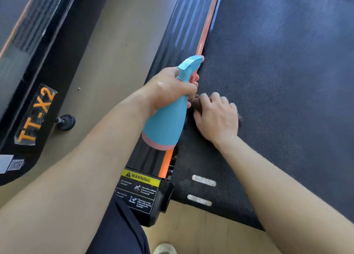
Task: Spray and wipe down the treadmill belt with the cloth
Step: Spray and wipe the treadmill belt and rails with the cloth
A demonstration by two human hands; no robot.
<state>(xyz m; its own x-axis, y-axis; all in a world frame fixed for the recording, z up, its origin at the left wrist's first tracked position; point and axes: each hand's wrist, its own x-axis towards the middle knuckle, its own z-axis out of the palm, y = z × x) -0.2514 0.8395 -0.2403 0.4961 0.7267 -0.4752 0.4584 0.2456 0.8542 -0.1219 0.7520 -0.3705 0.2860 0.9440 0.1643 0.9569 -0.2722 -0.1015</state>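
Note:
The dark textured treadmill belt (pixel 277 72) fills the right of the view. My left hand (pixel 168 89) grips the neck of a light blue spray bottle (pixel 166 125) with a pink base band, held over the belt's left edge, nozzle pointing up the belt. My right hand (pixel 216 116) presses flat on the belt just right of the bottle, over a dark brownish cloth (pixel 197 102) that shows only at the fingertips and by the wrist.
A black side rail (pixel 183 33) with an orange stripe runs along the belt's left edge, ending in a yellow warning label (pixel 140 179). Another machine marked FT-X2 (pixel 36 116) stands at the left across a strip of floor. My leg and shoe are at the bottom.

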